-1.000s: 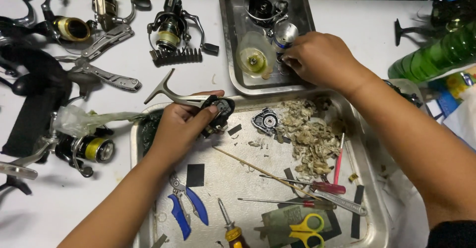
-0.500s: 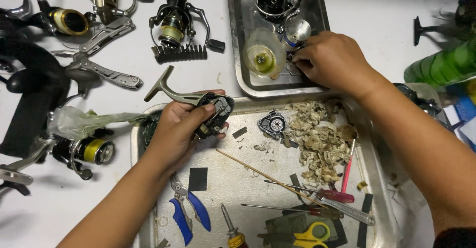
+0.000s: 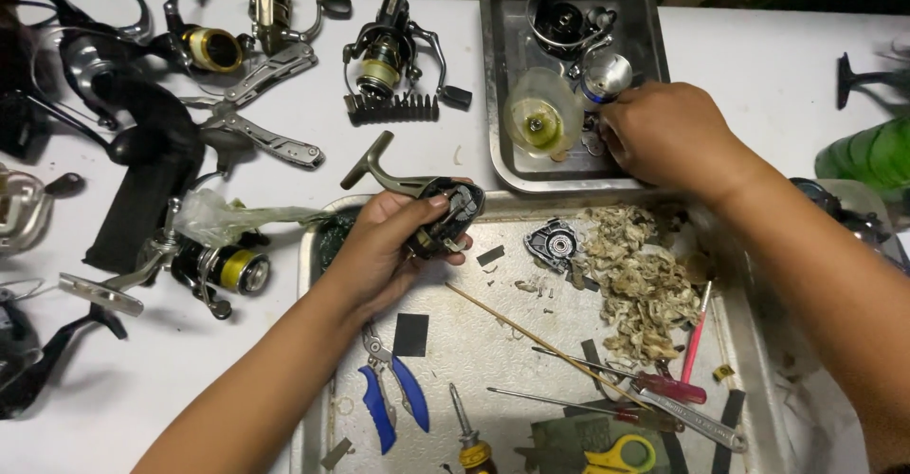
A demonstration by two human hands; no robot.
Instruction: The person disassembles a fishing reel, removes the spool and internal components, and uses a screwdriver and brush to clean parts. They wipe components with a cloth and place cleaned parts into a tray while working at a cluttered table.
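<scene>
Centrally, the left hand [image 3: 384,251] has its fingers curled tight around a dark fishing-reel body [image 3: 444,216], whose grey stem sticks out toward the upper left; hand and reel body sit over the top left corner of the large metal tray [image 3: 531,341]. Right of centre at the top, the right hand [image 3: 668,137] reaches into the small steel pan [image 3: 502,66] with its fingers bent down among the parts there; whether they pinch anything cannot be told. Just beside those fingers lie a silver spool [image 3: 607,76] and a clear round cap [image 3: 540,118]. On the large tray, a small grey side plate [image 3: 553,244] lies near a heap of soiled wadding [image 3: 645,280]. Blue-handled pliers [image 3: 393,398] lie below the left wrist. Other reels rest across the white table [image 3: 284,190] at upper left.
</scene>
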